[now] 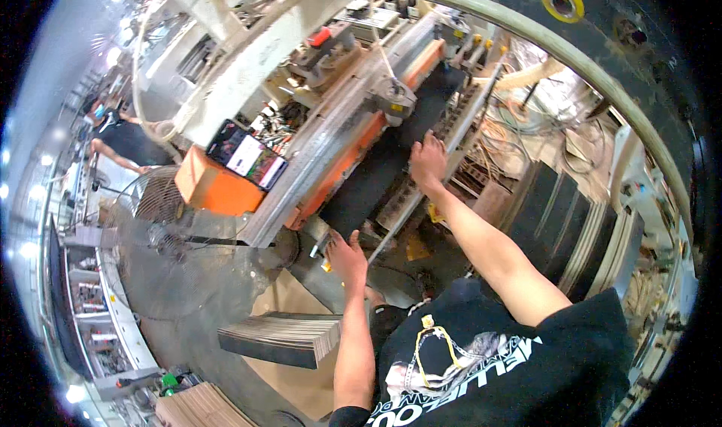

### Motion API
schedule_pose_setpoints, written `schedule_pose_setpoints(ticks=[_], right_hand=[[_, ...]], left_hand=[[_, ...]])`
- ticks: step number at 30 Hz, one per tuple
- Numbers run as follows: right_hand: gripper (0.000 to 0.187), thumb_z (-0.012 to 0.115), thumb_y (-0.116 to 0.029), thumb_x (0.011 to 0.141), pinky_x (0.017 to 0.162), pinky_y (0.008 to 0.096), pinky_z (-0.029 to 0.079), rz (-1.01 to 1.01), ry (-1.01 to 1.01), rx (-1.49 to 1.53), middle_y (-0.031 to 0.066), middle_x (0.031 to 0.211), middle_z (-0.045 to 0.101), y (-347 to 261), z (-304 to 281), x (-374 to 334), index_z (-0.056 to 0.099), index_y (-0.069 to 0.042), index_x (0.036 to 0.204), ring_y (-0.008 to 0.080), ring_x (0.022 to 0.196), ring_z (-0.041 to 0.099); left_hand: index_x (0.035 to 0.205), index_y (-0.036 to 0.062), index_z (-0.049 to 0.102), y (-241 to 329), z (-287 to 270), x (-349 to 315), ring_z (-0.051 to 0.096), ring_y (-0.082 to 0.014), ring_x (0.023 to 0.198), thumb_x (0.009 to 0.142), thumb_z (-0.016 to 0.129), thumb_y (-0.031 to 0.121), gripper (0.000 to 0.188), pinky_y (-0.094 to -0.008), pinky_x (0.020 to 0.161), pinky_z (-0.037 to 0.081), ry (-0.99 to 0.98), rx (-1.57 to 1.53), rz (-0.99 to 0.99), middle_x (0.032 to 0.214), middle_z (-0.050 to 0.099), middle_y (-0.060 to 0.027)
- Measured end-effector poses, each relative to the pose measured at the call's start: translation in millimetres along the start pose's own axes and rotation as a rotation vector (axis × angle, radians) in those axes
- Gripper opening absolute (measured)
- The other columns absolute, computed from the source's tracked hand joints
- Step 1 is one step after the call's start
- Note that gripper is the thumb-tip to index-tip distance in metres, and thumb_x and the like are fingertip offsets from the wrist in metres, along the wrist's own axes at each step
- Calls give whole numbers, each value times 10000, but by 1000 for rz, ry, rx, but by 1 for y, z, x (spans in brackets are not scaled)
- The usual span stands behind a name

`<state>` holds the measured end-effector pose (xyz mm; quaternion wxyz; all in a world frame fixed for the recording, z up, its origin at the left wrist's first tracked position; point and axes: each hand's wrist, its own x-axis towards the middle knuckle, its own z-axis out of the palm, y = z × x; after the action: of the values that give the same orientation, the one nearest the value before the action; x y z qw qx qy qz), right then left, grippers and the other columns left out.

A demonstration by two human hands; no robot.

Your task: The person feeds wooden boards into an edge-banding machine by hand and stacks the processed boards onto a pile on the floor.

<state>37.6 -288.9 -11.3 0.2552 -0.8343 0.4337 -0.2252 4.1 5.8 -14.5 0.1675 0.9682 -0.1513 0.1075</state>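
A long black panel (376,170) lies on the bed of a machine, beneath its grey and orange beam (342,152). My right hand (429,161) is at the panel's right edge, fingers stretched forward and palm down. Close to the panel's near end is my left hand (347,258), with its thumb and fingers apart. It appears to be by the end of the bed, but contact is hard to make out. Neither hand holds anything that I can see. A grey carriage (394,105) sits on the beam above the panel.
On an orange box (213,184) left of the beam leans a lit screen (247,155). Stacked dark-faced boards (280,339) stand low in front, and more board stacks (553,224) at right. A fan (156,194) and another person (129,137) are at far left.
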Motion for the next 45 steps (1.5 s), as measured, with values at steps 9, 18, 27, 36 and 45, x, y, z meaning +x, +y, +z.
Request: schedule_pose_setpoints(ticks=[9, 18, 27, 36, 45], right_hand=[[571, 450, -304, 988, 1182, 415, 261, 4, 3, 7, 197, 1360, 568, 7, -2, 1, 438, 48, 1437, 326, 1301, 486], [588, 468, -296, 978, 1178, 412, 266, 1, 8, 50, 215, 1351, 572, 4, -4, -1, 422, 65, 1440, 329, 1292, 496], [569, 468, -292, 979, 1164, 418, 289, -61, 79, -1, 209, 1299, 598, 19, 6, 1, 443, 68, 1419, 319, 1257, 522], [568, 458, -286, 992, 1160, 423, 295, -61, 45, 19, 240, 1259, 603, 0, -2, -2, 437, 100, 1408, 346, 1241, 522], [602, 433, -318, 979, 1167, 455, 284, -72, 69, 33, 231, 1273, 594, 13, 9, 4, 406, 67, 1440, 378, 1259, 498]], left_hand=[[1420, -100, 400, 7, -2, 2, 576, -448, 1122, 1005, 461, 503, 735, -509, 1033, 400, -65, -54, -76, 1202, 626, -283], [1422, -97, 400, 4, 4, 0, 582, -452, 1089, 992, 495, 496, 739, -509, 1006, 417, -23, -10, -51, 1154, 632, -287], [1430, -90, 390, 9, 1, -1, 581, -430, 1109, 981, 527, 481, 739, -512, 1019, 408, -17, -43, -38, 1175, 628, -275], [1410, -105, 410, 0, 6, 1, 575, -452, 1127, 999, 502, 473, 716, -489, 1047, 396, -2, 15, -46, 1223, 615, -297], [1410, -116, 404, 6, -2, 2, 566, -417, 1157, 1014, 474, 467, 708, -480, 1060, 376, -75, -5, -47, 1237, 614, -278]])
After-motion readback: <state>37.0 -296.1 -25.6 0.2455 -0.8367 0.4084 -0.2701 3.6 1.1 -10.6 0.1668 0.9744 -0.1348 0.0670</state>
